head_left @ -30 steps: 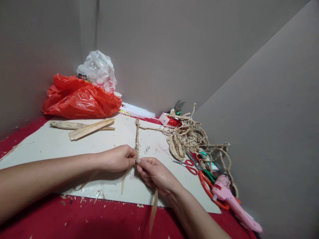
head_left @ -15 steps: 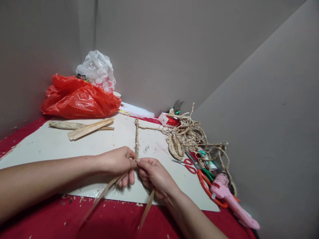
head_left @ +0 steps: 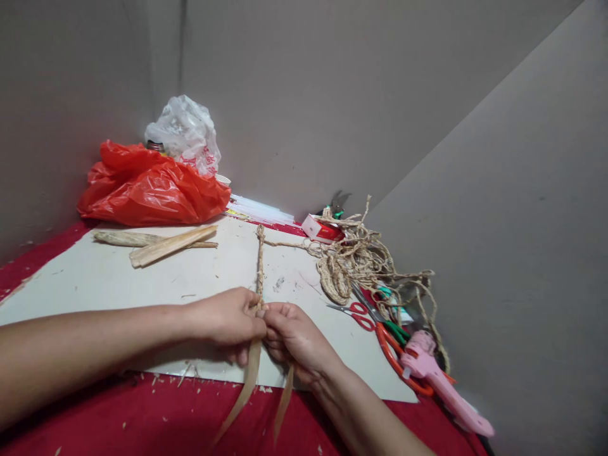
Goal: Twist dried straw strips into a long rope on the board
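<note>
A thin braided cord of dry fibre (head_left: pixel 259 263) runs away from me across the white board (head_left: pixel 95 278). Both hands meet at its near end. My left hand (head_left: pixel 230 320) is closed, pinching the braid and one loose tan strip (head_left: pixel 242 396) that hangs down over the red cloth. My right hand (head_left: pixel 294 339) is closed too, fingers curled round the braid's end, with a second loose strip (head_left: pixel 282 405) trailing below it. The two hands touch each other.
A pile of finished braid (head_left: pixel 361 263) lies to the right, with red scissors (head_left: pixel 358 315), orange-handled scissors (head_left: pixel 396 364) and a pink glue gun (head_left: pixel 441 383). Flat dry husk strips (head_left: pixel 166 246) lie at the left, a red plastic bag (head_left: pixel 147 187) and a white bag (head_left: pixel 187 133) behind. Grey walls enclose the corner.
My left hand has shifted right and now presses against the right hand. The left loose strip swung from pointing down-left to hanging nearly straight below the hands.
</note>
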Available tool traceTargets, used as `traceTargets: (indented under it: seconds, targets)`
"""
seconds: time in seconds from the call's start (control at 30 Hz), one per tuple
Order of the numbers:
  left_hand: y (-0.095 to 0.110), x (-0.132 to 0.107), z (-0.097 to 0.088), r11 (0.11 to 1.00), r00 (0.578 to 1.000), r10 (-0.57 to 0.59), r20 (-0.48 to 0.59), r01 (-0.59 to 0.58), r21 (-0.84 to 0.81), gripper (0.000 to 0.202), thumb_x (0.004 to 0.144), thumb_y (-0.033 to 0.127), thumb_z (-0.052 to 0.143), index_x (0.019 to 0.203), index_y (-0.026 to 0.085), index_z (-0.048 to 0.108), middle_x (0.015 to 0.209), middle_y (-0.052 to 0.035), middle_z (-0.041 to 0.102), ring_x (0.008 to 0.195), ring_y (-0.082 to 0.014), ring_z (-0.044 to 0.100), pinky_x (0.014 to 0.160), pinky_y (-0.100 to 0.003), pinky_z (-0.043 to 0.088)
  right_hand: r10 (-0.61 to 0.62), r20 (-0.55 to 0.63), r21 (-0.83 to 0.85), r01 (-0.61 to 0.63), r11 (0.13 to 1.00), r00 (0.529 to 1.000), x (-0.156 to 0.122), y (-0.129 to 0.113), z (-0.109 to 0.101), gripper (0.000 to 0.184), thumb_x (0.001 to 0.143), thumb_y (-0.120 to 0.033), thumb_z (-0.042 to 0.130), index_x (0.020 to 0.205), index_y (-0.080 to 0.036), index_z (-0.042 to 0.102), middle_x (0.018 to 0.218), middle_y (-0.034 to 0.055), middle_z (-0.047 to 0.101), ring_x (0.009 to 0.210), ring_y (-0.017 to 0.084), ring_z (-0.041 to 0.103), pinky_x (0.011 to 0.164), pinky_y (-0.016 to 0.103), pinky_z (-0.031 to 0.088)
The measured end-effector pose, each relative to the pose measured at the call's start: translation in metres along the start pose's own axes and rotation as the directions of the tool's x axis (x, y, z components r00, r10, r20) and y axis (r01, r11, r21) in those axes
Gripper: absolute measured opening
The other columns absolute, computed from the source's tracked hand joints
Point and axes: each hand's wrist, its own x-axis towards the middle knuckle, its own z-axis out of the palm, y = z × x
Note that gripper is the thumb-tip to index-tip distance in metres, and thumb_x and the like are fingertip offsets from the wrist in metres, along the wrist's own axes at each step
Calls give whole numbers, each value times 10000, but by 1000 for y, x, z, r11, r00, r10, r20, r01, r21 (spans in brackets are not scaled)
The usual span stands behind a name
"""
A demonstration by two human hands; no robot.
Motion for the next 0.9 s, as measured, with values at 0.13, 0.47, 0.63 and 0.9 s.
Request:
traceTargets:
  seconds: [0.13, 0.47, 0.63, 0.9]
  targets:
    - [-1, 7, -21, 969, 969, 157, -192, -113, 219, 172, 678, 233, 489, 771, 136, 597, 531, 4, 567, 465, -105, 492, 480, -213, 341, 25, 23, 15, -25, 1000, 999, 0, -4, -1, 278, 687, -355, 659, 621, -174, 458, 369, -136, 268, 331, 11, 107, 339, 177, 45]
    - [-15, 16, -9, 950, 961, 267, -68, -250, 189, 167, 738, 196, 370, 621, 162, 483, 581, 17, 475, 549, -105, 416, 583, -234, 337, 0, 37, -58, 2, 998, 999, 0, -5, -6, 316, 721, -400, 642, 598, -168, 467, 376, -120, 288, 326, 16, 133, 332, 187, 71]
    - [-14, 13, -11, 929, 952, 305, -13, -294, 225, 201, 760, 211, 370, 648, 154, 526, 600, 18, 480, 570, -105, 391, 590, -228, 331, 10, 68, -77, -4, 997, 998, 1, -6, -11, 326, 740, -398, 632, 596, -176, 440, 388, -115, 298, 331, 20, 141, 334, 191, 71]
    - [-10, 10, -13, 932, 968, 246, -48, -222, 287, 213, 754, 282, 455, 685, 131, 588, 600, 21, 502, 552, -91, 388, 546, -217, 314, -35, 69, -187, 47, 981, 997, 2, -6, -14, 381, 748, -406, 640, 548, -172, 415, 386, -110, 283, 341, 22, 152, 361, 215, 60]
